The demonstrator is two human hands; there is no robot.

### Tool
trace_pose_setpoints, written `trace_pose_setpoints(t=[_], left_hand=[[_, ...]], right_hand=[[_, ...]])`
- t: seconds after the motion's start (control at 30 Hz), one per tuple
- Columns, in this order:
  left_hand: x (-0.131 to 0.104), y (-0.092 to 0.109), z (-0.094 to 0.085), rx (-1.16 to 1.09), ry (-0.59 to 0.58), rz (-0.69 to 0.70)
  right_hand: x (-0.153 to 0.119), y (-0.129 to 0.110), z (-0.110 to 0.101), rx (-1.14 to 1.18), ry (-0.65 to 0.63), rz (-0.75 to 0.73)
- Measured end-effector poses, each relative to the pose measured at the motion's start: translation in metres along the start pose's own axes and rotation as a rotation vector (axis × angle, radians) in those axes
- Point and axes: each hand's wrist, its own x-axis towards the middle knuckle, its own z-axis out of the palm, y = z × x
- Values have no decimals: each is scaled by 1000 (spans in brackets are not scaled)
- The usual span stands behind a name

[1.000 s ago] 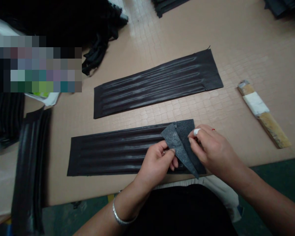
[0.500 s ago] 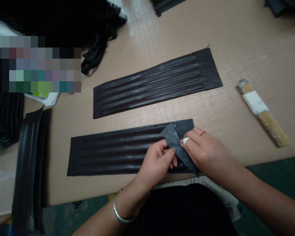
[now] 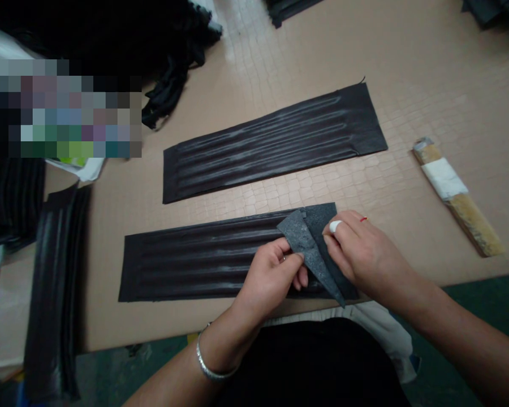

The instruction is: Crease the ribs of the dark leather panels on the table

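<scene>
A dark ribbed panel (image 3: pixel 186 260) lies near the table's front edge. At its right end a grey flap (image 3: pixel 307 243) is folded back over the ribs, its narrow tip pointing toward the front edge. My left hand (image 3: pixel 275 274) pinches the flap's left side between thumb and fingers. My right hand (image 3: pixel 356 246), with white wrapping on one finger, is closed at the panel's right end, just right of the flap; what its fingertips hold, if anything, is hidden. A second dark ribbed panel (image 3: pixel 263 144) lies flat farther back.
A yellowish bar with a white band (image 3: pixel 444 178) lies at the right. Stacked dark panels (image 3: pixel 53 288) hang over the table's left edge. A black fabric pile (image 3: pixel 110 34) fills the back left. More dark pieces (image 3: pixel 492 11) lie at the back right.
My right hand has moved right, away from the folded flap, uncovering more of the grey surface. My left hand keeps its pinch on the flap. The whole view has shifted slightly.
</scene>
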Motion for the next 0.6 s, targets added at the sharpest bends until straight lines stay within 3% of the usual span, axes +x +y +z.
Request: trace_pose_setpoints(t=[0.13, 0.33, 0.6], left_hand=[[2, 1, 0, -22, -11, 6], [4, 1, 1, 3, -2, 7], [2, 5, 4, 109, 13, 4]], right_hand=[[-2, -5, -5, 120, 37, -9], [-8, -9, -5, 108, -43, -14], [0, -12, -9, -80, -141, -99]])
